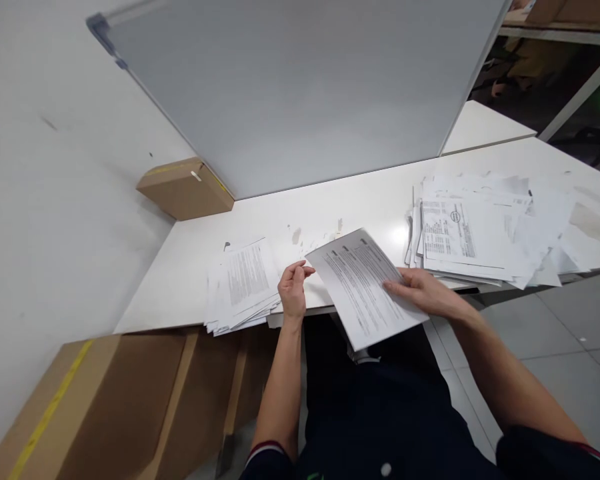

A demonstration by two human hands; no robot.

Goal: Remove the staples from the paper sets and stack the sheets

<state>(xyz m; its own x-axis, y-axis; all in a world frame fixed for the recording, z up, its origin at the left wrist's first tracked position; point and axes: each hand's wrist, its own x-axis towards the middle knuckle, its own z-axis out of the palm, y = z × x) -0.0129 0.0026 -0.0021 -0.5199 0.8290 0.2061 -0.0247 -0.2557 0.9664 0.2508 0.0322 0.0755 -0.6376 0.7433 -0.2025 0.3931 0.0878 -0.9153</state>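
My right hand (423,291) grips a printed sheet of paper (363,287) by its right edge, thumb on top and fingers underneath. The sheet is tilted over the table's front edge, its text facing up. Just off the sheet's left corner is my left hand (294,288), fingers loosely bent and apart, with nothing visible in it. To the left of that hand lies a small stack of printed papers (245,280), slightly fanned. A larger, untidy pile of papers (485,230) rests on the right, its top sheet bearing a round stamp.
A white table (160,280) runs across, with scuffs on its surface. Behind it stands a whiteboard (300,93). One cardboard box (185,190) sits at the back left; bigger cardboard boxes (125,400) are below on the left. Floor tiles (555,327) show at the right.
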